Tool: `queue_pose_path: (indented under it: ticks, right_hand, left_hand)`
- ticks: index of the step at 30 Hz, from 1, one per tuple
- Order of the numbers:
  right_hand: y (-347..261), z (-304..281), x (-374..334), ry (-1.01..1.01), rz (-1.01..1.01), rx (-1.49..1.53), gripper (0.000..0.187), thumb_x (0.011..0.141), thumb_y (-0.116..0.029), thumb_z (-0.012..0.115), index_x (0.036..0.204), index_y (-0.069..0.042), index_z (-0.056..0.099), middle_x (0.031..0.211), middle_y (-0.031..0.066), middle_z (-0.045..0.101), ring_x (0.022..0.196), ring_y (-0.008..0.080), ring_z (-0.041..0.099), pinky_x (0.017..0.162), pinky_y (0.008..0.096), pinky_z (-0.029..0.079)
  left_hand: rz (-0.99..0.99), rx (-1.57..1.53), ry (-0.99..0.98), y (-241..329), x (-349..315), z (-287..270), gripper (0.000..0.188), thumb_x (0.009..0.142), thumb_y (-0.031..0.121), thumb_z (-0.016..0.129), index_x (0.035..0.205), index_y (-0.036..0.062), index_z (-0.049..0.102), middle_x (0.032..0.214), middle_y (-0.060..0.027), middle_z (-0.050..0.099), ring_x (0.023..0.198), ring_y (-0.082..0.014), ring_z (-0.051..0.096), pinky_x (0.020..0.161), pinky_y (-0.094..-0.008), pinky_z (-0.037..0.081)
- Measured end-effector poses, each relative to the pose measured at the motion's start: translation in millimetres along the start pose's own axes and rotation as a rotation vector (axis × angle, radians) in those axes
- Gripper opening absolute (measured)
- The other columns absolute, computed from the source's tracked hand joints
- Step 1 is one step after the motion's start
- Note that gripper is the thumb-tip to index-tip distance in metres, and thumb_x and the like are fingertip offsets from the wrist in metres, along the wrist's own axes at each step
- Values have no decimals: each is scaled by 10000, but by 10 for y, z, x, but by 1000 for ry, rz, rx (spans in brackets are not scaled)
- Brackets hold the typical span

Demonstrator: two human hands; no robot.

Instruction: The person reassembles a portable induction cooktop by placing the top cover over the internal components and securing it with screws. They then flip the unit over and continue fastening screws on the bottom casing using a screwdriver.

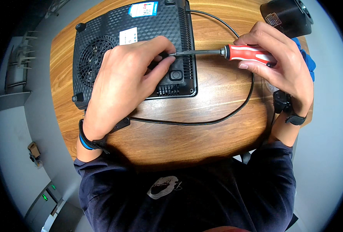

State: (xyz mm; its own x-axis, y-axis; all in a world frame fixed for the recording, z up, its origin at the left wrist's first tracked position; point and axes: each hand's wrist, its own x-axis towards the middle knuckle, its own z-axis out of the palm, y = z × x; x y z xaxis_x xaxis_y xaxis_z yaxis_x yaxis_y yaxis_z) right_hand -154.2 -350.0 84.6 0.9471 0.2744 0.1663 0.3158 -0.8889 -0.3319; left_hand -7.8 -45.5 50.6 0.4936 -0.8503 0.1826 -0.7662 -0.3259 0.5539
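A black induction cooktop lies upside down on the table, its round fan grille, rubber feet and side vents facing up. My left hand rests over it, thumb and forefinger pinched around a small silver screw at the tip of a screwdriver. The fingers partly cover this screw. In my right hand is the screwdriver's red and white handle, held between thumb and fingers. Its shaft runs level to the left, across the cooktop's right edge.
From the cooktop a black power cord loops over the wooden table. At the back right stands a black cylindrical device. Some blue cloth lies behind my right hand. The table's rounded edge is close to my body.
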Motion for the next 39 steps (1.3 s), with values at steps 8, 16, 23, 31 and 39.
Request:
queue_pose_path:
  ticks: [8, 16, 23, 31, 39]
  right_hand:
    - [2, -24, 5, -8, -6, -8, 405, 912, -303, 918, 1163, -13, 785, 1028, 110, 692, 932, 264, 704, 810, 367, 566]
    - [-21, -227, -136, -10, 52, 56, 304, 902, -198, 911, 1095, 2, 788, 966, 121, 717, 894, 276, 707, 788, 371, 540]
    - [-162, -262, -181, -239, 63, 107, 334, 861, -220, 884, 1105, -10, 794, 969, 142, 716, 879, 354, 722, 755, 409, 568]
    - [-478, -289, 4, -354, 79, -94, 316, 867, -252, 883, 1095, -53, 793, 993, 107, 719, 853, 349, 726, 728, 439, 567]
    - [-605, -297, 76, -357, 76, -171, 281, 888, -225, 859, 1125, -88, 794, 1014, 105, 735, 865, 367, 740, 743, 459, 582]
  left_hand:
    - [-1, -15, 6, 2, 5, -3, 226, 1004, 89, 826, 1228, 72, 798, 1035, -147, 844, 880, -219, 845, 735, -325, 650]
    - [135, 59, -281, -49, -24, -166, 247, 963, 137, 828, 1197, 65, 798, 1270, -138, 819, 1196, -359, 782, 963, -434, 644]
    - [363, 155, -229, -196, -218, 8, 308, 974, 134, 785, 1278, 108, 825, 1501, -19, 746, 1410, -347, 679, 1059, -487, 619]
    - [429, 279, -219, -190, -262, 52, 325, 959, 103, 743, 1276, 97, 817, 1486, -26, 758, 1409, -336, 689, 1025, -466, 626]
    - [437, 300, -223, -160, -257, 97, 336, 945, 65, 691, 1262, 72, 805, 1464, -48, 773, 1404, -331, 701, 992, -445, 632]
